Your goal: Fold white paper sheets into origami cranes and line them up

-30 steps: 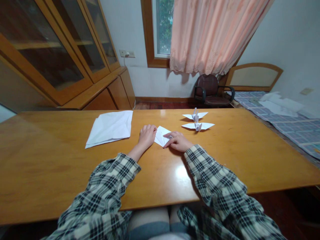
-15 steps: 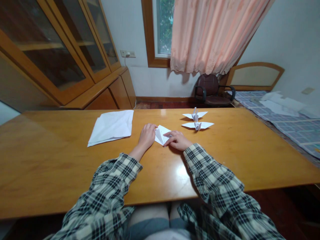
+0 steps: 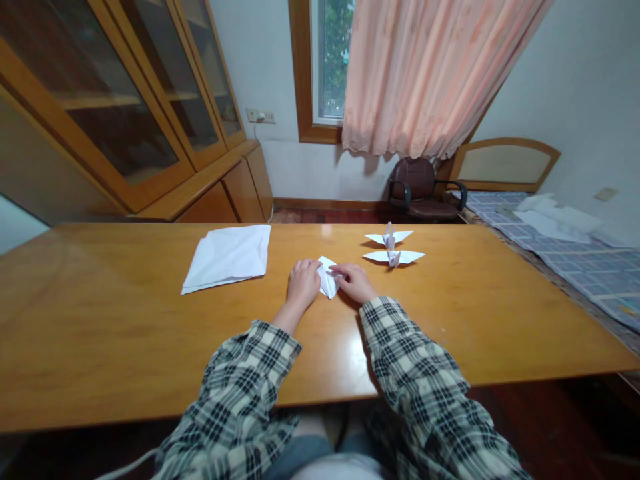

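A small folded sheet of white paper [image 3: 328, 287] lies on the table between my hands, with creases and a pointed near end showing. My left hand [image 3: 303, 281] grips its left edge, the fingers close together. From the other side, my right hand [image 3: 357, 283] holds the right part of the paper, thumb and fingers pressed on a flap; the fingertips partly cover it. Beyond my right hand stand two white paper cranes with spread wings, the nearer crane [image 3: 394, 258] just in front of the farther crane [image 3: 389, 238].
A stack of white paper sheets [image 3: 227, 260] lies on the wooden table [image 3: 120, 327] to the left. Past the table are a glass-door cabinet [image 3: 145, 207], a brown armchair [image 3: 419, 190] and, at the right, a bed [image 3: 555, 233] with white stuff on it.
Both hands have come closer together over the folded paper, and less of it shows between them. The right fingers have shifted toward its upper part. The head view has tilted slightly.
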A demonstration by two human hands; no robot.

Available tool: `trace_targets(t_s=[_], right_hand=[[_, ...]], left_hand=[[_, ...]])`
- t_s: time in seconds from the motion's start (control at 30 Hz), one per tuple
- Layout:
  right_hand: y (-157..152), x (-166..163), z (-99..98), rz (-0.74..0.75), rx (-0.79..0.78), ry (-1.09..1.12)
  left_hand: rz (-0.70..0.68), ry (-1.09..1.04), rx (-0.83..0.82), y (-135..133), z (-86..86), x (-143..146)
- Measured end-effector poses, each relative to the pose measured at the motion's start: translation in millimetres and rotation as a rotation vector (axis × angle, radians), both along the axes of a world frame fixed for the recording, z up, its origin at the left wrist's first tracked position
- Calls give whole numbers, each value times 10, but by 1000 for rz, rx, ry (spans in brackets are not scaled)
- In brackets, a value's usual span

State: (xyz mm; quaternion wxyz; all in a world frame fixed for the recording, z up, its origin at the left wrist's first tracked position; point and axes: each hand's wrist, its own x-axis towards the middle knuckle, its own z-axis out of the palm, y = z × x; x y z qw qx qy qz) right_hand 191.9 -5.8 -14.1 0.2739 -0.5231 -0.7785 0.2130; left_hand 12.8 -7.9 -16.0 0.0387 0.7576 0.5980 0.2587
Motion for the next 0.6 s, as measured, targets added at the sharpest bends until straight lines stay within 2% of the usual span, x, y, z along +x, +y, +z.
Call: trace_targets(t_s=[0.13, 0.3, 0.43, 0.6], right_hand=[[-12, -94, 26, -124, 23, -129], [-29, -165, 86, -151, 26, -228], [-26, -165, 100, -162, 22, -185], [2, -143, 80, -206, 24, -26]], left_hand=[[-4, -1, -17, 17, 9, 23], [-37, -43, -38, 62, -8, -5], [-66, -103, -37, 91, -30, -36], [-85, -167, -18, 99, -50, -50]])
